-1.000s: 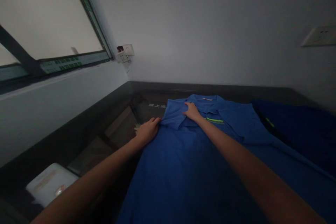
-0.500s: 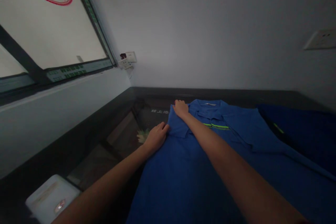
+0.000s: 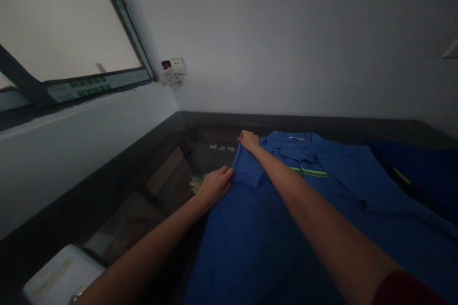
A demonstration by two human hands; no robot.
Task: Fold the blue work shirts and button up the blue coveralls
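Note:
A blue work shirt (image 3: 265, 228) with yellow-green stripes across the chest lies spread on the dark glossy table, its collar toward the wall. My left hand (image 3: 215, 185) pinches the shirt's left edge, where the folded-in part meets the body. Farther up, near the shoulder corner beside the collar, my right hand (image 3: 249, 140) grips the cloth with closed fingers. Between the two hands the folded edge runs taut. My right forearm crosses over the shirt and covers part of its front.
To the right lies a darker blue garment (image 3: 429, 167) with a yellow-green stripe. A white box-like object (image 3: 60, 271) sits at the lower left of the table (image 3: 161, 171). Sockets (image 3: 175, 69) are on the wall in the corner, beside a window (image 3: 71, 28).
The view has shifted slightly, moving the shirt's collar and right side rightward in the picture. Both hands keep their grip on the shirt, and the edge between them looks slightly lifted and tighter.

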